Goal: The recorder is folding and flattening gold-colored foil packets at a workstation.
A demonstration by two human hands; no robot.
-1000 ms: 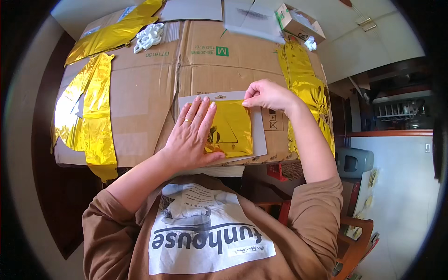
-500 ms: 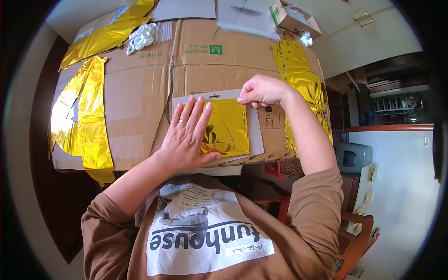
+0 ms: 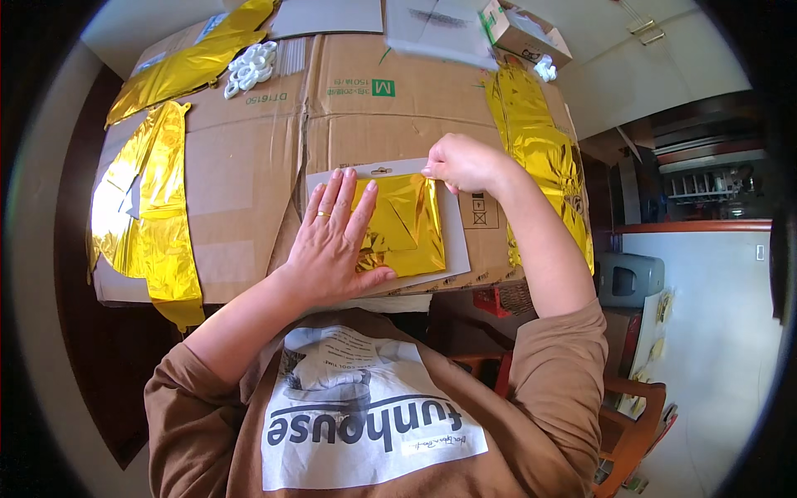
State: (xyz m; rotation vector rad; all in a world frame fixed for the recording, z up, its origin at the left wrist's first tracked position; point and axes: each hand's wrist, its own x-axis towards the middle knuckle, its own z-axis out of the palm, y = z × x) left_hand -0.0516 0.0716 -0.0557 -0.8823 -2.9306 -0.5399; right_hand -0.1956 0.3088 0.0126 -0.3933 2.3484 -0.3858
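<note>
A folded gold foil sheet (image 3: 407,236), like a flat foil balloon, lies on a white backing card (image 3: 457,241) with a hang hole at its far edge. My left hand (image 3: 332,236) is spread flat over the foil's left part, thumb along its near edge. With my right hand (image 3: 469,163) I pinch the far right corner of the foil, knuckles up. Creases run across the foil from that corner. The fingertips of the right hand are partly tucked out of sight.
Flattened brown cardboard (image 3: 241,174) covers the table. Gold foil balloons lie at the left (image 3: 166,207), far left (image 3: 178,70) and right (image 3: 540,141). White ribbon coils (image 3: 249,68) sit near the back, and a small open box (image 3: 527,33) stands at the back right.
The foil's far right corner has been pulled slightly, and its surface is more creased. My right hand has shifted a little; the left stays flat in nearly the same place.
</note>
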